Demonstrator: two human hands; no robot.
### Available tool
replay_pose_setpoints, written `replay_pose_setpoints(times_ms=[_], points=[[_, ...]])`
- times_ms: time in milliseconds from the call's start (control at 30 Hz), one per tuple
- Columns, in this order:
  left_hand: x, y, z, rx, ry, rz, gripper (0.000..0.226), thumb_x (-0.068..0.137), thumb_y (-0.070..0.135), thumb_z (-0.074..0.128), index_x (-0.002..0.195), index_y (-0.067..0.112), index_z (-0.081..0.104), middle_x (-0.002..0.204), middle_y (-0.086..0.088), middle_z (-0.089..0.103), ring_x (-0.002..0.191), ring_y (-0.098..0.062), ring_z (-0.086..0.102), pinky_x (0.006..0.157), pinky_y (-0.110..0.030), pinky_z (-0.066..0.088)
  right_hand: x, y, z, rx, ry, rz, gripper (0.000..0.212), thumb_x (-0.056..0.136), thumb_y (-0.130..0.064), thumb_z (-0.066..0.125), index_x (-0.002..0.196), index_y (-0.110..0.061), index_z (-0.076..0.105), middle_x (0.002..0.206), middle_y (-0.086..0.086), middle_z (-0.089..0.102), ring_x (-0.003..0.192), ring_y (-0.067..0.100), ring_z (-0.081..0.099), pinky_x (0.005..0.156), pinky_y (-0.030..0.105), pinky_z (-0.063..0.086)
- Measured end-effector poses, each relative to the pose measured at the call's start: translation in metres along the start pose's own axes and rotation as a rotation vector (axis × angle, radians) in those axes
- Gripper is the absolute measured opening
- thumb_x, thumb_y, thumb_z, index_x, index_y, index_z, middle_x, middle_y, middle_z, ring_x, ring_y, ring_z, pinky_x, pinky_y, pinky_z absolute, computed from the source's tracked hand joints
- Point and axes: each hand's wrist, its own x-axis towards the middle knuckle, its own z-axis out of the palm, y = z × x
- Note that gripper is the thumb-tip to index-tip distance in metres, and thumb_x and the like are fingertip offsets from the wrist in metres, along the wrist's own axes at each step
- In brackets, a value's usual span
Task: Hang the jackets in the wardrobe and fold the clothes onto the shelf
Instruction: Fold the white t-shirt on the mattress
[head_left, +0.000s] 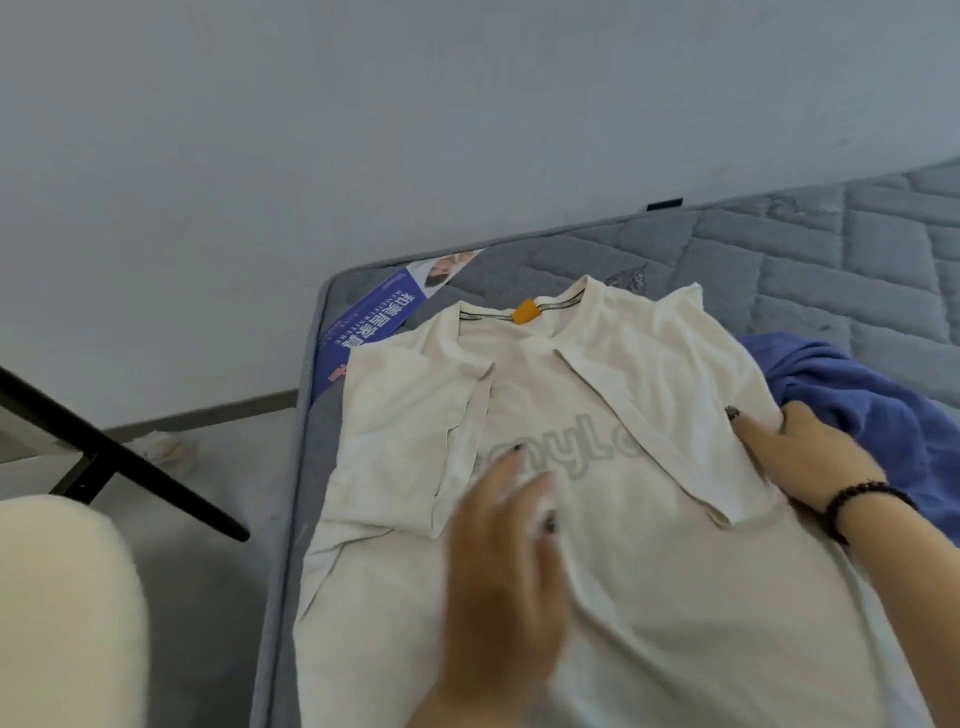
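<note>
While the cream T-shirt (597, 519) lies spread on the grey quilted mattress (831, 249) in the centre of the frame, both hands rest on it. Its two sleeves are folded inward over the chest, and they partly cover the grey printed letters. An orange tag (524, 312) sits at the inside of the collar, toward the upper middle of the frame.

The left hand (504, 566), in the lower centre, is motion-blurred; its fingers look stretched out and flat above the cloth, and they grip nothing. The right hand (810, 457), at the right side, lies with straight fingers on the folded right sleeve, while its thumb touches the shirt's edge. A dark bead bracelet (852, 504) goes around this wrist.

Just beside the right hand, a blue garment (857, 384) is crumpled on the mattress and touches the shirt. A blue and white label (374, 317) lies at the mattress corner, upper left of the shirt. At the left edge a black metal bar (119, 452) crosses over the grey floor.
</note>
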Motion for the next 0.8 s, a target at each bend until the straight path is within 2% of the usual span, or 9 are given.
replay_pose_setpoints(times_ms=[100, 200, 267, 400, 467, 600, 667, 700, 800], points=[[0.007, -0.032, -0.037, 0.167, 0.021, -0.317, 0.028, 0.09, 0.024, 0.05, 0.118, 0.022, 0.053, 0.119, 0.008, 0.057, 0.113, -0.013, 0.048, 0.096, -0.028, 0.036, -0.016, -0.033, -0.008, -0.203, 0.161, 0.009, 0.069, 0.09, -0.055, 0.044, 0.139, -0.008, 0.034, 0.143, 0.018, 0.039, 0.125, 0.041, 0.041, 0.101, 0.051, 0.037], [0.013, -0.046, -0.041, 0.233, -0.07, -0.591, 0.026, 0.088, 0.033, 0.061, 0.112, 0.022, 0.058, 0.111, 0.012, 0.059, 0.107, -0.015, 0.048, 0.09, -0.028, 0.031, -0.046, -0.095, -0.002, -0.117, 0.436, -0.385, 0.041, 0.091, -0.034, 0.055, 0.121, -0.007, 0.053, 0.126, 0.016, 0.05, 0.114, 0.037, 0.048, 0.092, 0.042, 0.041], [0.01, -0.048, -0.04, 0.245, -0.086, -0.583, 0.023, 0.081, 0.032, 0.069, 0.1, 0.022, 0.063, 0.1, 0.011, 0.061, 0.096, -0.018, 0.053, 0.081, -0.03, 0.032, -0.064, -0.146, 0.013, 0.146, 0.324, -0.565, 0.019, 0.09, -0.023, 0.057, 0.1, -0.009, 0.063, 0.107, 0.01, 0.063, 0.102, 0.029, 0.056, 0.084, 0.032, 0.041], [-0.008, -0.055, -0.031, 0.341, -0.034, -0.422, 0.015, 0.073, 0.026, 0.068, 0.088, 0.023, 0.071, 0.089, 0.01, 0.064, 0.082, -0.019, 0.059, 0.067, -0.03, 0.037, -0.057, -0.217, 0.06, 0.187, -0.001, -0.46, 0.022, 0.089, -0.024, 0.057, 0.073, -0.01, 0.056, 0.076, 0.006, 0.06, 0.076, 0.024, 0.054, 0.059, 0.026, 0.039], [-0.009, -0.059, -0.03, 0.314, 0.022, -0.433, 0.01, 0.077, 0.02, 0.07, 0.086, 0.024, 0.073, 0.089, 0.012, 0.066, 0.081, -0.017, 0.06, 0.068, -0.029, 0.037, -0.048, -0.228, 0.075, 0.209, -0.067, -0.301, 0.02, 0.084, -0.028, 0.062, 0.077, -0.012, 0.054, 0.071, 0.003, 0.054, 0.066, 0.021, 0.051, 0.05, 0.023, 0.033], [-0.005, -0.06, -0.033, 0.263, 0.05, -0.44, 0.011, 0.078, 0.017, 0.069, 0.084, 0.025, 0.074, 0.085, 0.013, 0.065, 0.077, -0.014, 0.059, 0.067, -0.028, 0.04, -0.028, -0.234, 0.088, 0.379, -0.064, -0.146, 0.031, 0.076, -0.03, 0.071, 0.099, -0.011, 0.061, 0.094, 0.008, 0.067, 0.073, 0.023, 0.055, 0.047, 0.023, 0.034], [-0.005, -0.06, -0.033, 0.257, 0.054, -0.383, 0.017, 0.078, 0.016, 0.064, 0.089, 0.022, 0.074, 0.083, 0.01, 0.063, 0.075, -0.016, 0.057, 0.062, -0.029, 0.047, -0.02, -0.238, 0.094, 0.354, -0.105, -0.176, 0.034, 0.075, -0.03, 0.074, 0.101, -0.012, 0.062, 0.104, 0.009, 0.068, 0.08, 0.024, 0.059, 0.053, 0.028, 0.046], [-0.005, -0.06, -0.032, 0.241, 0.053, -0.373, 0.023, 0.078, 0.012, 0.063, 0.097, 0.02, 0.074, 0.082, 0.009, 0.061, 0.076, -0.016, 0.057, 0.061, -0.03, 0.05, -0.016, -0.239, 0.097, 0.374, -0.124, -0.189, 0.029, 0.075, -0.027, 0.074, 0.099, -0.013, 0.064, 0.106, 0.01, 0.068, 0.086, 0.026, 0.062, 0.066, 0.033, 0.054], [0.0, -0.056, -0.034, 0.138, 0.075, -0.397, 0.043, 0.079, 0.003, 0.058, 0.12, 0.015, 0.067, 0.081, 0.008, 0.06, 0.079, -0.014, 0.058, 0.066, -0.021, 0.048, -0.014, -0.234, 0.094, 0.581, -0.043, -0.189, 0.007, 0.076, -0.014, 0.068, 0.077, -0.02, 0.065, 0.094, 0.01, 0.07, 0.093, 0.031, 0.066, 0.087, 0.041, 0.055]])
